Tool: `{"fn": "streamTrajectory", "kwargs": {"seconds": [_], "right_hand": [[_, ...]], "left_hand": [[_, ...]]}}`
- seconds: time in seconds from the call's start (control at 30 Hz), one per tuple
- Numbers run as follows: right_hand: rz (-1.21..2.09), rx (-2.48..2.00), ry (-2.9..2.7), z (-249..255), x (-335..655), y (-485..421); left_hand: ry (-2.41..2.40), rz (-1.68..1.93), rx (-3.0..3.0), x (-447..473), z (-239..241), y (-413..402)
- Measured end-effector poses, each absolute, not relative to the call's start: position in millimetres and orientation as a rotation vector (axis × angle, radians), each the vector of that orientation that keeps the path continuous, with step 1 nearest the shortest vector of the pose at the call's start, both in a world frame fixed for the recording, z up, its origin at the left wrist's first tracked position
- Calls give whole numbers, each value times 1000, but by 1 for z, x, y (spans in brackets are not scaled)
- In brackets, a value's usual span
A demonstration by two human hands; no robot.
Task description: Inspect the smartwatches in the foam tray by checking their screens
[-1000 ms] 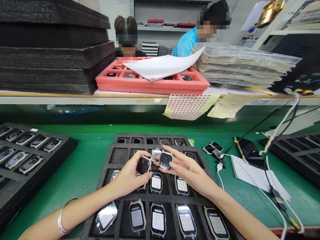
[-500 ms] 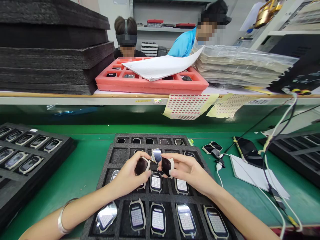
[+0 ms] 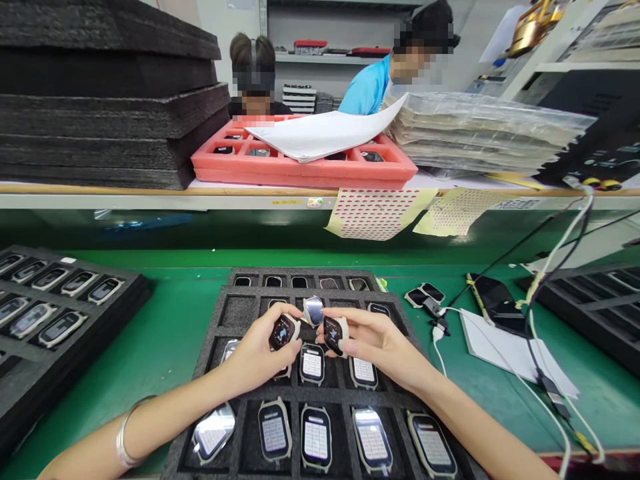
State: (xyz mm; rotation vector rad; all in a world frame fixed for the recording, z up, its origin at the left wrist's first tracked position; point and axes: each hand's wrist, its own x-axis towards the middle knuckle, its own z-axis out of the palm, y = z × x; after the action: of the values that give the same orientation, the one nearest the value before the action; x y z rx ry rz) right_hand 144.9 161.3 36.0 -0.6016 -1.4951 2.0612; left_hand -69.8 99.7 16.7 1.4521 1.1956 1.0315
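Note:
My left hand (image 3: 267, 347) is closed on a smartwatch body (image 3: 283, 331) without a strap, its screen lit with a small picture. A second strapless smartwatch (image 3: 334, 333), lit in the same way, sits between the thumb and fingers of my right hand (image 3: 373, 340). Both are held a little apart above a black foam tray (image 3: 295, 399). In the tray's compartments lie several more watches, such as one (image 3: 316, 439) showing a white grid screen. Just behind my fingertips is another watch (image 3: 314, 311) with a bright, reflective face. My hands hide some of the compartments.
Other foam trays of watches stand at left (image 3: 65, 313) and right (image 3: 600, 300). Cables (image 3: 525, 393), a black phone (image 3: 497, 303) and white paper (image 3: 520, 353) lie to the right. A shelf ahead bears a red foam tray (image 3: 300, 175) and black foam stack (image 3: 100, 120). Two people are beyond.
The screens of both held watches have gone from dark to lit with a picture. My hands have hardly moved. The person in blue has shifted slightly.

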Motion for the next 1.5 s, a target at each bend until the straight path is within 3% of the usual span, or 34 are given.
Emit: {"fn": "streamTrajectory", "kwargs": {"seconds": [1.5], "right_hand": [[2045, -726, -1522, 36, 146, 159]], "left_hand": [[1241, 985, 1505, -70, 19, 97]]}}
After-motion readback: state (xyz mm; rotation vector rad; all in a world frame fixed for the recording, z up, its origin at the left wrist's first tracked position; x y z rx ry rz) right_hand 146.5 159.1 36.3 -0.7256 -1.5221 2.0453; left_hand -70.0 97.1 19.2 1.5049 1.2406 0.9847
